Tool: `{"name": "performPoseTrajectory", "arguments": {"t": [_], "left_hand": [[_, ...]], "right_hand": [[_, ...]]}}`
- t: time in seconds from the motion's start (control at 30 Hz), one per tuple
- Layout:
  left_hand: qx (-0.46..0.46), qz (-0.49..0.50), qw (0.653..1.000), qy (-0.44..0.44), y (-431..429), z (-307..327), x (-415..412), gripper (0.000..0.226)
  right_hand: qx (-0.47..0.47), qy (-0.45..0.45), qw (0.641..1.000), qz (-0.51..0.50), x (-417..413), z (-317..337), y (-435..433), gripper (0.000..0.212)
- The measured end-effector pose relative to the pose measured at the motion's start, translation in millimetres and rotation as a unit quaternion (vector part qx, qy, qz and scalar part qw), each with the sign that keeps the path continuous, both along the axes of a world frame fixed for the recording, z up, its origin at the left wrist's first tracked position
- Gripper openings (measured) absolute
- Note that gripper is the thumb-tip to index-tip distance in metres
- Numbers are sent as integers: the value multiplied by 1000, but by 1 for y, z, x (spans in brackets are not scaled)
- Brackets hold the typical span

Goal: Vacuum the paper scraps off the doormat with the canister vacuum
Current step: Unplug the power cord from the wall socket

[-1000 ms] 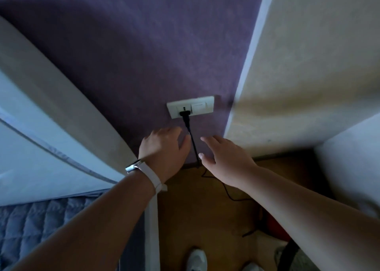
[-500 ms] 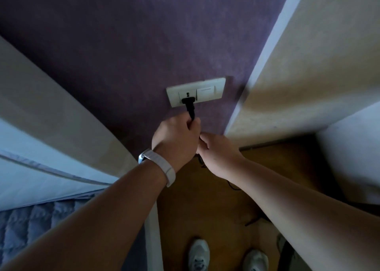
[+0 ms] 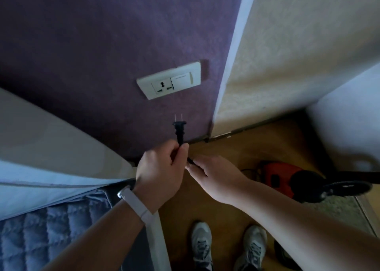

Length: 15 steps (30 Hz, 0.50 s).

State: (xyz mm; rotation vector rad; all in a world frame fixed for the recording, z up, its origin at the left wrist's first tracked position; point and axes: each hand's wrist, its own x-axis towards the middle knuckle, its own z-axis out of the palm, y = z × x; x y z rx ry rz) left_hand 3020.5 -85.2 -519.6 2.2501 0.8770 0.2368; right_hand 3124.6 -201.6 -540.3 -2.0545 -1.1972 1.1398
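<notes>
Head view: left hand (image 3: 160,172) grips the cord (image 3: 190,160) under the plug (image 3: 179,130), prongs bare below the wall socket (image 3: 164,85); right hand (image 3: 216,178) pinches the cord.

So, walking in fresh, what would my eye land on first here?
Most likely the black plug, held mid-frame with its two bare prongs pointing up, clear of the white wall socket above it. The left hand grips its lower end and the right hand pinches the cord just beneath. To the right, a red canister vacuum sits on the wooden floor.
</notes>
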Motion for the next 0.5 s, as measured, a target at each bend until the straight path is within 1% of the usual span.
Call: {"name": "performPoseTrajectory", "arguments": {"t": [0.1,0.17,0.2,0.23,0.27,0.3,0.37,0.4,0.47,0.5], "left_hand": [[10,-6,1000,-15,-6,-5,4,38],[-5,40,999,-16,-1,-1,8,36],[-36,72,997,-22,7,2,9,35],[-88,90,991,-38,15,5,6,32],[-147,84,984,-56,23,8,2,28],[-191,50,978,-64,31,11,-3,24],[-256,-23,964,-73,37,16,-14,24],[-311,-37,946,-89,39,18,-18,24],[-429,-41,893,-129,39,24,-21,28],[-456,-43,878,-139,40,25,-22,33]], "right_hand": [[10,3,1000,-21,-1,-7,-8,29],[-1,-8,1000,-26,2,-13,-16,28],[-17,-16,999,-27,6,-16,-20,29],[-43,-21,999,-26,10,-20,-25,31],[-70,-26,997,-29,15,-26,-31,35],[-96,-28,994,-39,19,-31,-35,39],[-142,-19,987,-68,29,-42,-47,42],[-160,-13,984,-80,34,-48,-52,41],[-183,-21,979,-87,44,-54,-63,40],[-190,-34,978,-80,48,-57,-68,41]]}}
